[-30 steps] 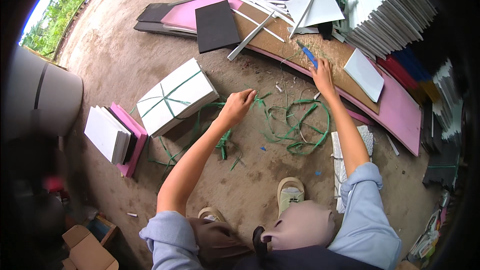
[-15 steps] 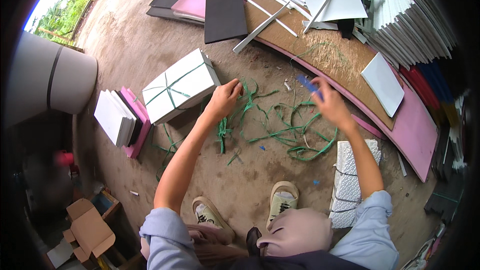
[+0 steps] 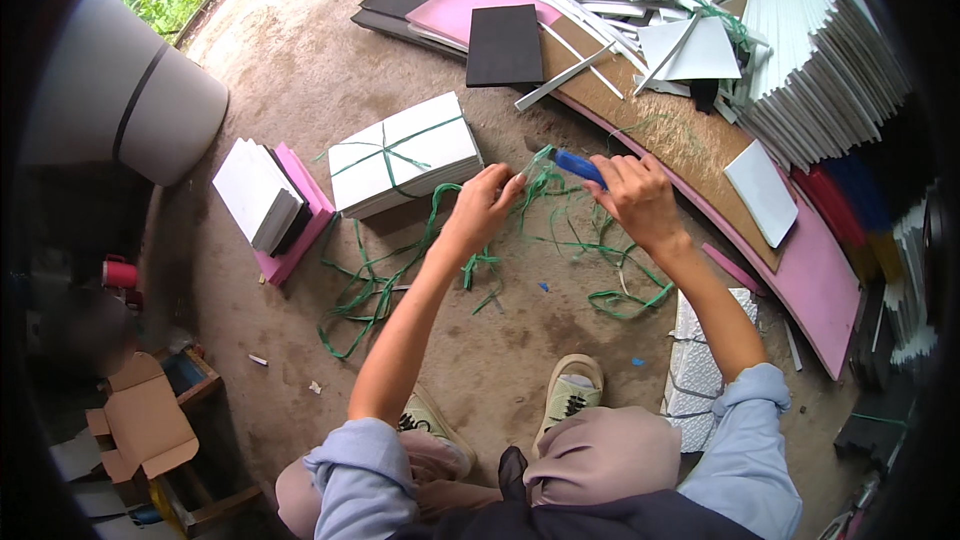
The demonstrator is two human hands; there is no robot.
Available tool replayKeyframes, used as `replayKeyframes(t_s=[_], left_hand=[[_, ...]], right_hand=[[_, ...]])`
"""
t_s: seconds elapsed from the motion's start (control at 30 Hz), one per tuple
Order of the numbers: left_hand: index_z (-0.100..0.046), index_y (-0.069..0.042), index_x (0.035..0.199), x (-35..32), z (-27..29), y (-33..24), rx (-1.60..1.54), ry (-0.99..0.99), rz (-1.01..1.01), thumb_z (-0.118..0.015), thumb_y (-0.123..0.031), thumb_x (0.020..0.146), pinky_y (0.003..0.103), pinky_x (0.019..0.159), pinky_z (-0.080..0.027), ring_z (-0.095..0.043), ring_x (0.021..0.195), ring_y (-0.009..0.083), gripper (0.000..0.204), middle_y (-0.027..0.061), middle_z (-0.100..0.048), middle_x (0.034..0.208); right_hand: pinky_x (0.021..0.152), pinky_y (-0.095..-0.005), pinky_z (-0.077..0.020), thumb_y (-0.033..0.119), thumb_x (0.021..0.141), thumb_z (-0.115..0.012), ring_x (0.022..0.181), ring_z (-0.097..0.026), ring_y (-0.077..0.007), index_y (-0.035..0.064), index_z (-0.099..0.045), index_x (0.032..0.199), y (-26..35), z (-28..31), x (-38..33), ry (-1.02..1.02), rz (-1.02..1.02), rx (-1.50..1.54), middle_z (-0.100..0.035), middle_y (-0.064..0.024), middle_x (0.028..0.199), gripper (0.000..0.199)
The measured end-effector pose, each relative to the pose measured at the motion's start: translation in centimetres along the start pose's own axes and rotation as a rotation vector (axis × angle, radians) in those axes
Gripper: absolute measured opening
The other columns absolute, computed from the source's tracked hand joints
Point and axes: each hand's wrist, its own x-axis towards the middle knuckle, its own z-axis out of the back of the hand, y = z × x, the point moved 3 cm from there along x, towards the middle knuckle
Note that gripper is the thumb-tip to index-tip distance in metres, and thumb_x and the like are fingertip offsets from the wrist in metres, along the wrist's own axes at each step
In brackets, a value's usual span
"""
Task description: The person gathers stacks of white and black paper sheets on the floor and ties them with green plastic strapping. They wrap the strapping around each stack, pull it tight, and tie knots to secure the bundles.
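Head view: blue cutter juts leftward from the right hand.

The concrete floor is carrying a twine-tied stack of white boards; left of that stack, a smaller board pile is standing, green twine is trailing in front, and a bound textured white bundle is lying well to its right.

The left forearm and right forearm slant up from the lower frame. Near centre, the left hand pinches thumb to fingers; just right, the right hand curls closed, knuckles upward.
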Motion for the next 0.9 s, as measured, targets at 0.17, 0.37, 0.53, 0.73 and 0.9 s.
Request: replayKeyframes(t_s=[0.17,0.37,0.53,0.73,0.9], left_hand=[[-0.022,0.0,0.131,2.0,-3.7,0.9,-0.364,0.1,-0.012,-0.038,-0.038,0.091,0.031,0.099,-0.029,-0.022,0.128,0.0261,0.058,0.017,-0.02,0.139],[-0.05,0.001,0.084,3.2,-5.5,-2.9,-0.613,-0.067,-0.091,-0.041,-0.031,0.091,0.023,0.049,-0.027,-0.033,0.058,0.0066,0.034,-0.0025,-0.041,0.064],[-0.042,0.003,0.065,2.2,-6.4,-4.5,-0.472,-0.258,-0.148,-0.045,-0.024,0.09,0.028,0.046,-0.026,-0.026,0.052,0.0096,0.037,0.0049,-0.028,0.053],[-0.048,0.001,0.073,0.8,-8.0,-1.4,-0.239,-0.096,-0.042,-0.043,-0.022,0.089,0.04,0.056,-0.037,-0.046,0.064,0.0379,0.029,0.0191,-0.048,0.071],[-0.028,-0.007,0.13,0.0,-9.6,2.5,0.012,-0.002,0.167,-0.058,-0.047,0.077,0.042,0.083,-0.042,-0.046,0.107,0.0348,0.073,0.0224,-0.037,0.121]], right_hand=[[0.063,-0.0274,-0.0429,0.028,0.077,-0.061,0.06,-0.057,-0.0169,0.0028,-0.055,0.097,-0.1,4.0,0.6,-0.054,0.009,-0.032,-0.056,-0.0051,0.071,0.033],[0.051,-0.0294,-0.0471,0.033,0.081,-0.055,0.05,-0.058,-0.0187,0.0037,-0.054,0.092,-1.7,6.3,-0.3,0.027,-0.142,-0.137,-0.057,-0.0079,0.062,0.031],[0.047,-0.0383,-0.0478,0.038,0.085,-0.047,0.054,-0.06,-0.0289,0.005,-0.053,0.087,-2.7,2.6,-1.8,0.286,-0.458,-0.142,-0.057,-0.0155,0.058,0.034],[0.052,-0.045,-0.0477,0.037,0.088,-0.042,0.06,-0.06,-0.0367,0.0035,-0.051,0.092,-10.6,-0.1,-5.2,0.29,-0.683,-0.079,-0.058,-0.021,0.061,0.035],[0.066,-0.0489,-0.0449,0.034,0.085,-0.046,0.074,-0.057,-0.0422,0.0021,-0.048,0.094,-10.7,-5.9,-5.8,0.26,-0.948,0.188,-0.058,-0.0246,0.075,0.034]])
